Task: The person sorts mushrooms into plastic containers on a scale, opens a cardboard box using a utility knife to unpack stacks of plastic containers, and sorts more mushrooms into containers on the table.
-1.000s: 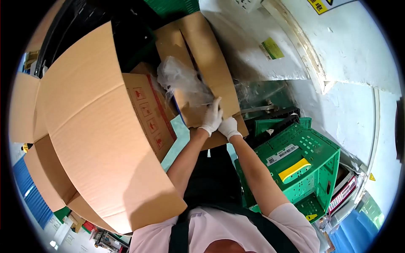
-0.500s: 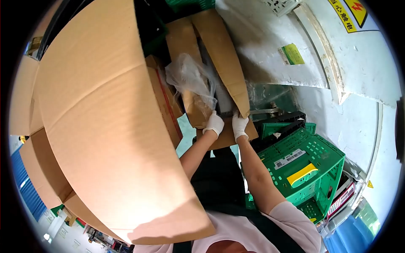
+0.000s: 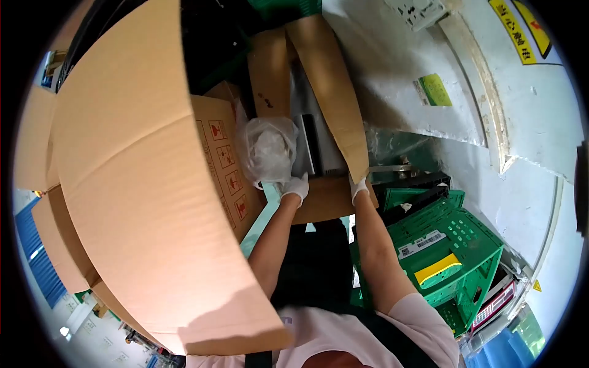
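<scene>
An open cardboard carton [image 3: 334, 197] stands in front of me, its long flaps raised. Inside lies a grey item with a black strip [image 3: 311, 144]. At the near left corner, beside a crumpled clear plastic bag [image 3: 268, 147], is my white-gloved left hand [image 3: 296, 189]. Its thumb shows and its fingers curl around something partly hidden by the bag. My right hand [image 3: 360, 190], also gloved, grips the lower tip of the right flap [image 3: 331, 92].
A large open cardboard box [image 3: 141, 184] fills the left side. Between it and the carton is a box with red printed symbols [image 3: 221, 159]. Green plastic crates [image 3: 454, 245] with a yellow handle are at the right, below a white wall [image 3: 399, 80].
My hands have moved apart, and the right flap is held outward. The plastic bag has shifted down and left, uncovering the grey item inside the carton.
</scene>
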Available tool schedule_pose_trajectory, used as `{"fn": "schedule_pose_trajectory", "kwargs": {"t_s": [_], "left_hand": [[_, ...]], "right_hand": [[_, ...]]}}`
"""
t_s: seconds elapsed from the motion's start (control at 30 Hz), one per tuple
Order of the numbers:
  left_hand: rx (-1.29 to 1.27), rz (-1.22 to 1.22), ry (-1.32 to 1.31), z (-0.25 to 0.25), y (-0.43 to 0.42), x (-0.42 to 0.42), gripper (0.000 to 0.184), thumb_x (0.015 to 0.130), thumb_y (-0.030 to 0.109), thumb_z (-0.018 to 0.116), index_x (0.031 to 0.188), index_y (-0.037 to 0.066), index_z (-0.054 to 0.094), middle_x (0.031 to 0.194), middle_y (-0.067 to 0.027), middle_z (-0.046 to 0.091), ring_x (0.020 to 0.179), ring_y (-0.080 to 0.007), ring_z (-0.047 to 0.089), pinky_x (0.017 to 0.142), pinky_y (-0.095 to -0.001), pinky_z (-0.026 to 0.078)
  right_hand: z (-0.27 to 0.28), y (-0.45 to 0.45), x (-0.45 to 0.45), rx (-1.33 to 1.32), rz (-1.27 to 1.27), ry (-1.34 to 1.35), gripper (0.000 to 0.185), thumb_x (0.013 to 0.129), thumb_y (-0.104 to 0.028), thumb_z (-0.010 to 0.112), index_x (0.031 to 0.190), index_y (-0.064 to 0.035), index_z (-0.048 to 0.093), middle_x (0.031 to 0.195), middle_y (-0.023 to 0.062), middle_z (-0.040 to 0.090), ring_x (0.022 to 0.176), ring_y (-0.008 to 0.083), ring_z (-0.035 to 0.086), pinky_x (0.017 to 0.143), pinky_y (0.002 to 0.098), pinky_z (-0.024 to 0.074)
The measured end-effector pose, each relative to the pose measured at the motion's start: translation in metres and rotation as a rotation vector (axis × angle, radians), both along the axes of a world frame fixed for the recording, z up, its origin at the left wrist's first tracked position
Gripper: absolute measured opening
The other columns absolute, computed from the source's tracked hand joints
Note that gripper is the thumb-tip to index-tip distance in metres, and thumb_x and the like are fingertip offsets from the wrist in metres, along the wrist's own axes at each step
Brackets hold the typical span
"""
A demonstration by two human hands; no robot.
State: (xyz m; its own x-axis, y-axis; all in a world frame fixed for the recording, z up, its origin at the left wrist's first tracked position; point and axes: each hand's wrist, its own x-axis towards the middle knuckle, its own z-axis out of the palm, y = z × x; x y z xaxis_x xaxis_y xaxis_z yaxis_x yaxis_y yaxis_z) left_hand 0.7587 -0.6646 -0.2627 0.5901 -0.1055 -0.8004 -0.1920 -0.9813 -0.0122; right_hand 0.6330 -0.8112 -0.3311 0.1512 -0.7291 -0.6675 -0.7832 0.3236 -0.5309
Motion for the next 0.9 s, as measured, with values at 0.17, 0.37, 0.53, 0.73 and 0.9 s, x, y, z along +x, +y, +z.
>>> {"fn": "schedule_pose_trajectory", "kwargs": {"t_s": [0.17,0.37,0.53,0.73,0.9], "left_hand": [[-0.075,0.235,-0.055,0.001,-0.005,-0.018,0.076,0.089,0.053,0.032,0.136,-0.007,0.024,0.145,-0.0215,0.018,0.136,-0.0358,0.011,0.111,-0.0443,0.007],[-0.21,-0.051,-0.41,0.011,0.02,-0.044,0.051,0.083,0.041,0.051,0.114,0.0,0.052,0.114,-0.0208,0.055,0.103,-0.0374,0.052,0.091,-0.0437,0.04],[-0.237,-0.121,-0.215,0.027,0.017,-0.04,0.057,0.082,0.038,0.052,0.121,-0.003,0.047,0.122,-0.0234,0.049,0.109,-0.0389,0.048,0.095,-0.0435,0.037],[-0.297,-0.307,-0.448,0.017,0.027,-0.06,0.045,0.083,0.034,0.053,0.11,-0.001,0.055,0.104,-0.0213,0.058,0.096,-0.0369,0.055,0.083,-0.047,0.041],[-0.326,-0.325,-0.279,0.03,0.028,-0.058,0.034,0.081,0.033,0.055,0.095,0.003,0.061,0.081,-0.0177,0.062,0.077,-0.0366,0.058,0.077,-0.0462,0.043]], "right_hand": [[-0.018,-0.028,0.021,0.168,-0.183,-0.083,0.043,0.084,-0.032,0.057,0.113,-0.0002,0.053,0.113,0.0157,0.057,0.105,0.033,0.054,0.09,0.0391,0.0416],[-0.031,-0.04,0.03,0.225,-0.276,-0.158,0.043,0.084,-0.032,0.058,0.113,-0.0006,0.054,0.113,0.0152,0.057,0.104,0.0321,0.054,0.089,0.0393,0.042],[-0.04,-0.047,0.04,0.242,-0.324,-0.203,0.043,0.083,-0.033,0.058,0.112,-0.0009,0.054,0.112,0.0147,0.058,0.103,0.0314,0.054,0.088,0.0395,0.0424],[-0.045,-0.048,0.045,0.256,-0.377,-0.255,0.044,0.083,-0.034,0.059,0.112,-0.0013,0.055,0.111,0.0142,0.058,0.103,0.0305,0.055,0.087,0.0397,0.0429],[-0.048,-0.05,0.043,0.269,-0.439,-0.295,0.044,0.083,-0.034,0.059,0.111,-0.0016,0.055,0.11,0.0137,0.058,0.102,0.0297,0.055,0.086,0.0398,0.0432]]}}
